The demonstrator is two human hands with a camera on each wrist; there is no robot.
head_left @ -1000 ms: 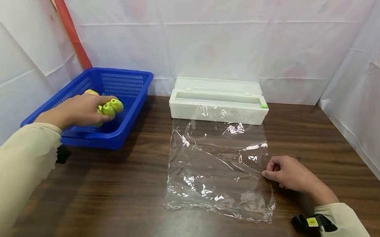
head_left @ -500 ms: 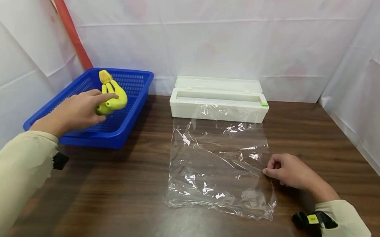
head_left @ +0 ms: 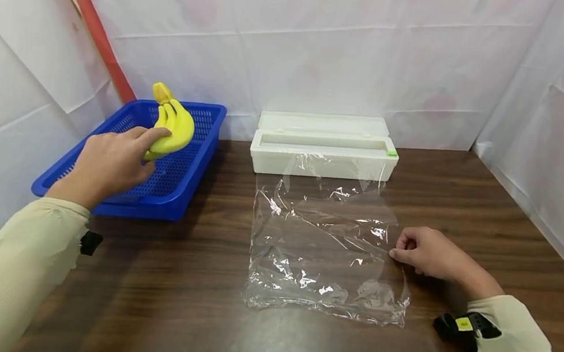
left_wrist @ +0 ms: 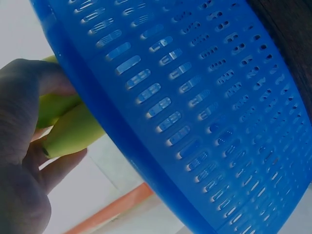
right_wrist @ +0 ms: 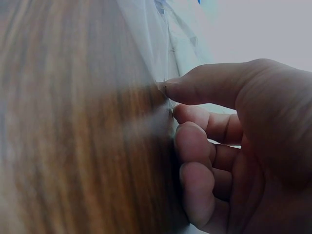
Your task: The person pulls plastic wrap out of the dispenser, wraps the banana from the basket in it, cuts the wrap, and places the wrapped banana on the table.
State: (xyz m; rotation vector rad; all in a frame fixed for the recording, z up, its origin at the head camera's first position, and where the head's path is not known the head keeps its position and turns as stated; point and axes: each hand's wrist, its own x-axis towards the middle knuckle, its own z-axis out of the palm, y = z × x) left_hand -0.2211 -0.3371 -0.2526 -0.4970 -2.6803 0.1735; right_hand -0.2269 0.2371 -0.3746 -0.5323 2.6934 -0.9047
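Observation:
A bunch of yellow bananas [head_left: 177, 124] is gripped by my left hand [head_left: 113, 162] over the blue plastic basket [head_left: 174, 201], stem end up. In the left wrist view, greenish banana tips [left_wrist: 73, 129] poke out between thumb and fingers beside the basket's slotted wall [left_wrist: 161, 105]. A sheet of clear plastic wrap [head_left: 315, 249] lies on the table, drawn out from a white dispenser box [head_left: 322, 166]. My right hand [head_left: 430, 254] pinches the sheet's right edge between thumb and forefinger. In the right wrist view, the wrap's edge [right_wrist: 151, 39] runs to the thumb tip, the other fingers curled below.
The dispenser's lid [head_left: 324, 124] stands raised at the back, and a green slider [head_left: 392, 153] sits at its right end. White sheeting [head_left: 316, 58] walls the table [head_left: 184, 304] at the back and sides. A red strip [head_left: 93, 21] slants behind the basket.
My left hand has lifted the bananas up from inside the basket, and the bunch has turned with its stem upward. The right hand and the wrap have stayed nearly still.

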